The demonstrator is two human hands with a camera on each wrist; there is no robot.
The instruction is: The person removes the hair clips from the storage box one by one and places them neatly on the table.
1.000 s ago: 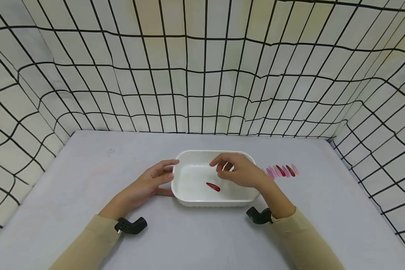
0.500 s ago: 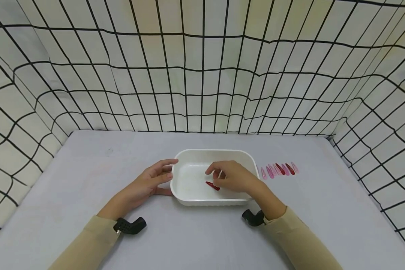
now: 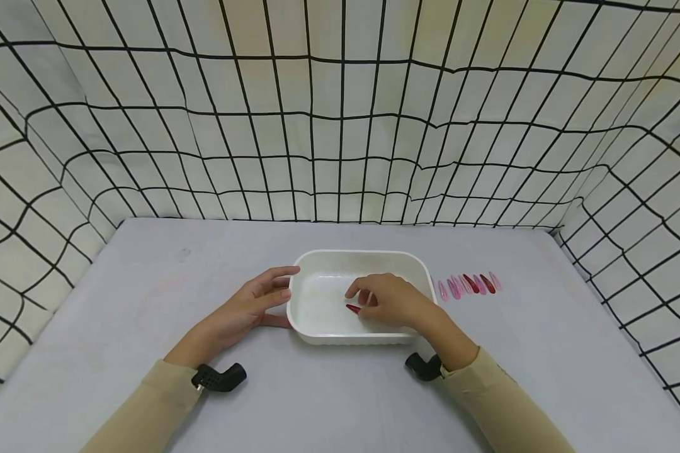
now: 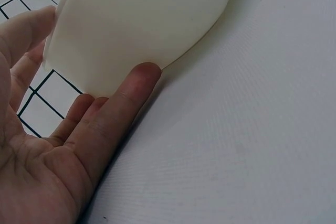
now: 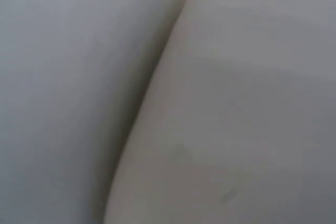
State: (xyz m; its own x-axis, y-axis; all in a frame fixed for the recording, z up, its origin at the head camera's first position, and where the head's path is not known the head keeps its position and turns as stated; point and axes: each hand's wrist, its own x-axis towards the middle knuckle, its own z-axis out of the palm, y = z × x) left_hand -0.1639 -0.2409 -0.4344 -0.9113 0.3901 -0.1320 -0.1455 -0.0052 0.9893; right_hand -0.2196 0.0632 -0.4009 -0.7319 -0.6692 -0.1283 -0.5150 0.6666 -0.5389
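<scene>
A white tray (image 3: pixel 317 308) stands on the table, and a red hair clip (image 3: pixel 352 308) lies on its floor. Over the clip's right end, my right hand (image 3: pixel 396 302) reaches down with curled fingers, pinching that end between thumb and fingers. Only the clip's left tip shows past the thumb. Along the tray's left end, my left hand (image 3: pixel 255 301) rests with its fingers fairly straight; fingertips (image 4: pixel 144 74) touch the outer wall in the left wrist view. The right wrist view holds only the tray's outer wall (image 5: pixel 226 119) and the tabletop, with the right hand out of sight.
To the right of the tray, several pink and red hair clips (image 3: pixel 470 285) lie side by side in a slanting row. A black wire grid (image 3: pixel 340 116) backed with white sheeting encloses the white table (image 3: pixel 340 396) at the back and sides.
My right hand has moved down and slightly left inside the tray, onto the red hair clip, covering its right end. The left hand stays at the tray's left end.
</scene>
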